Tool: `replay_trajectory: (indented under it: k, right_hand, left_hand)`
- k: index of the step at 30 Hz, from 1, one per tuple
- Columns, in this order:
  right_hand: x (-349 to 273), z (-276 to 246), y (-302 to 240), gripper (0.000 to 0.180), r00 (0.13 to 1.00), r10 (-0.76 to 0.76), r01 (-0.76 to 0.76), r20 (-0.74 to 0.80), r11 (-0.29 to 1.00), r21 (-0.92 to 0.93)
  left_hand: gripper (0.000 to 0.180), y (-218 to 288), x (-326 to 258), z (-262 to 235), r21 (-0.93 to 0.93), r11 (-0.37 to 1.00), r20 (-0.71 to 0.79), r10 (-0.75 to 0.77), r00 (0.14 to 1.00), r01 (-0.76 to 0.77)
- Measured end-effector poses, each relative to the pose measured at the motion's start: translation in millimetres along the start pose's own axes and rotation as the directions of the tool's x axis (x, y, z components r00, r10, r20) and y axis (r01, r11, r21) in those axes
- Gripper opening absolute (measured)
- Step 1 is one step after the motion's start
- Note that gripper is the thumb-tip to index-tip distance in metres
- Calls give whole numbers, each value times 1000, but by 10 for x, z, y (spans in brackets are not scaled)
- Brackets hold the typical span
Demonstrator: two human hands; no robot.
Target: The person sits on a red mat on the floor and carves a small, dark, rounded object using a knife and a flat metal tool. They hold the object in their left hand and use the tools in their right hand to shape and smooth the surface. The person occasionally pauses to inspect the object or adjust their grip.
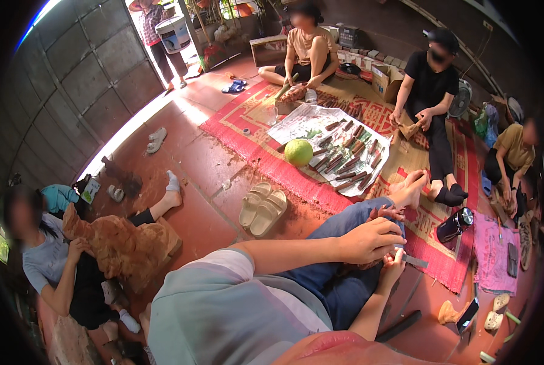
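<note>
Left hand: curled over a small wooden piece on the knee.
Right hand: pinching a flat chisel, just below.
Far left: green pomelo, sandals.

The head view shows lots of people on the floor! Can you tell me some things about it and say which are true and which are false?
1. A round green fruit lies on the white sheet. True.
2. The pale sandals sit on the red woven mat. False: they sit on the bare floor beside it.
3. The person's left hand and right hand are close together over the knee in blue trousers. True.
4. The dark flask lies on the white sheet. False: it is on the mat's near edge, to the right.
5. Rows of dark-handled tools lie on the white sheet. True.
</note>
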State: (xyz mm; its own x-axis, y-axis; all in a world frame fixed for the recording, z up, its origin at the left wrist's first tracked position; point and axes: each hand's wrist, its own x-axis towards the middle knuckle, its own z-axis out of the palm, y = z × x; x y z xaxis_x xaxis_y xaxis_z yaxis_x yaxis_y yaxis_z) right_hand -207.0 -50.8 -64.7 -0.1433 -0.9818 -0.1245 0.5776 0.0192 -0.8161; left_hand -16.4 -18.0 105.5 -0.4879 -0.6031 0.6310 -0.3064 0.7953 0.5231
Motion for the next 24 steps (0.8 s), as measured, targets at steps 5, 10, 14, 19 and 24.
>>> replay_trajectory:
  k: [5, 10, 14, 19, 24]
  right_hand:
    - [-62, 70, -54, 25, 998, -10, 8, -57, 999, -47]
    - [-21, -5, -3, 26, 1000, -21, 21, -14, 1000, -6]
    - [-33, 40, -35, 27, 999, -4, 3, -38, 1000, -16]
    - [-10, 21, -2, 27, 998, -47, 45, -29, 997, -55]
    - [-9, -34, 54, 27, 998, -65, 65, 2, 995, -77]
  left_hand:
    - [46, 109, -66, -23, -26, 998, -147, -54, 988, 50]
    - [66, 246, -242, 56, 31, 987, -195, -150, 969, 159]
    - [75, 235, -357, 81, 45, 985, -212, -153, 965, 166]
    - [78, 297, -442, 48, 67, 969, -206, -220, 953, 238]
    - [76, 324, -600, 68, 0, 955, -217, -290, 932, 298]
